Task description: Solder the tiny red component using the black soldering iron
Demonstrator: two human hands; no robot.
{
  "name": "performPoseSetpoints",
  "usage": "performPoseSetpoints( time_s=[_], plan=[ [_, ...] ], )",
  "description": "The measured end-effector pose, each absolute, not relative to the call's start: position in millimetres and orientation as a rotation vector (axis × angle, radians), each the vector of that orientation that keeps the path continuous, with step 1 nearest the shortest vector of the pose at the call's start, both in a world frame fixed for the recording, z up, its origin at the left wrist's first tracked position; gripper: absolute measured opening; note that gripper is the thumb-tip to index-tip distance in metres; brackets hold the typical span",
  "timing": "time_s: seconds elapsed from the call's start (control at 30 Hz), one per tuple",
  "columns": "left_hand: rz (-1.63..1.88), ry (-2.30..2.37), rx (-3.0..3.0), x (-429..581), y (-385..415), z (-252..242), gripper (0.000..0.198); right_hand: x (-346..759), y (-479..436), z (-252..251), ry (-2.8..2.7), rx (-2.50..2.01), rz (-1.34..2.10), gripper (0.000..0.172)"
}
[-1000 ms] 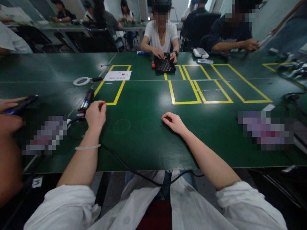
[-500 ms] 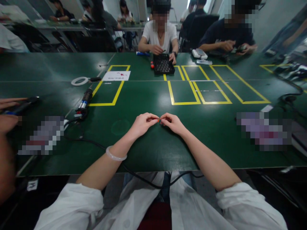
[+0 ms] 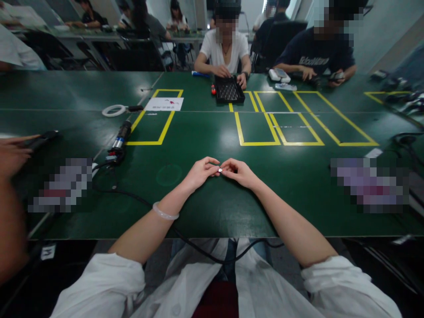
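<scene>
Left hand (image 3: 199,172) and right hand (image 3: 240,171) meet fingertip to fingertip, jointly pinching a small pale part (image 3: 220,169) just above the green table (image 3: 205,207). Apparent step: fitting or joining; next calls for fine, steady alignment.

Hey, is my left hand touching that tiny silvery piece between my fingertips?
Touching. The head view shows the left hand and right hand pinching the small silvery piece from either side, with no gap visible.

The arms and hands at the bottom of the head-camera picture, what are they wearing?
Both hands are bare, no gloves. The left hand has a pale, translucent bangle on its wrist; the right hand has nothing on its wrist. Both forearms are uncovered, with loose white sleeves pushed up to about the elbows.
</scene>
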State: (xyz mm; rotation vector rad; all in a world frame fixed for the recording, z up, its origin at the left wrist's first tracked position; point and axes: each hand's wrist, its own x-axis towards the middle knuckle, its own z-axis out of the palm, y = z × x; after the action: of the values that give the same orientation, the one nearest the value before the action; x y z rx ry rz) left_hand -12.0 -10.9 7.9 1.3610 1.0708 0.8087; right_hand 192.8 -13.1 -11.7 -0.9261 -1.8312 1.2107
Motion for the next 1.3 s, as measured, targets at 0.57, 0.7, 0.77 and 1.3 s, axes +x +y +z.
performPoseSetpoints(
  time_s=[0.57,0.7,0.77,1.3],
  plan=[
    [0.833,1.048,1.536,-11.7,-15.5,8.9,0.038,191.9,-9.9,-12.9,-1.684,-0.912,1.275,0.029],
    [0.841,1.025,1.608,-11.7,-17.6,13.2,0.033,192.2,-10.0,-12.7,-1.681,-0.934,1.286,0.028],
    [0.844,1.037,1.635,-11.4,-17.5,12.8,0.033,192.7,-10.2,-12.5,-1.701,-0.939,1.254,0.025],
    [0.89,1.096,1.737,-11.6,-18.7,14.4,0.025,190.4,-12.9,-8.7,-1.788,-0.962,1.103,0.018]
  ],
)
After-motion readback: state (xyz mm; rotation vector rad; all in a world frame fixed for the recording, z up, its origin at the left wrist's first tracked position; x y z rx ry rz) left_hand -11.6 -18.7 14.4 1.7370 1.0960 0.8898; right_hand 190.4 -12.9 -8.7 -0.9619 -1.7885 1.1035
